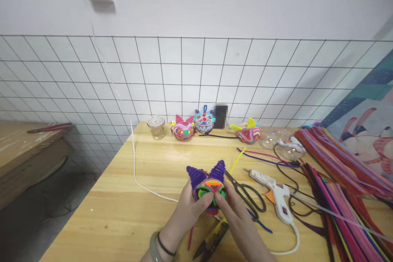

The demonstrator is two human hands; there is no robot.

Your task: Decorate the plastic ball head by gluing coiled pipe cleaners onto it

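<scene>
Between both hands is a round ornament made of coiled pipe cleaners (211,184), with two purple pointed ears and a multicoloured face turned toward me. My left hand (196,202) wraps its left side, thumb pressed on the front. My right hand (231,206) grips the right side, its thumb also on the face. The ornament's back and lower part are hidden by the fingers. Just right of it lie black-handled scissors (250,196). Below the hands, thread snips (211,243) rest on the wooden table (123,213).
A white glue gun (276,196) with its cord lies to the right, beside bundles of coloured pipe cleaners (346,208). Along the back stand a glass cup (156,127), a pink ornament (183,130), a blue ornament (204,123), a striped ornament (250,133) and clear plastic balls (270,140).
</scene>
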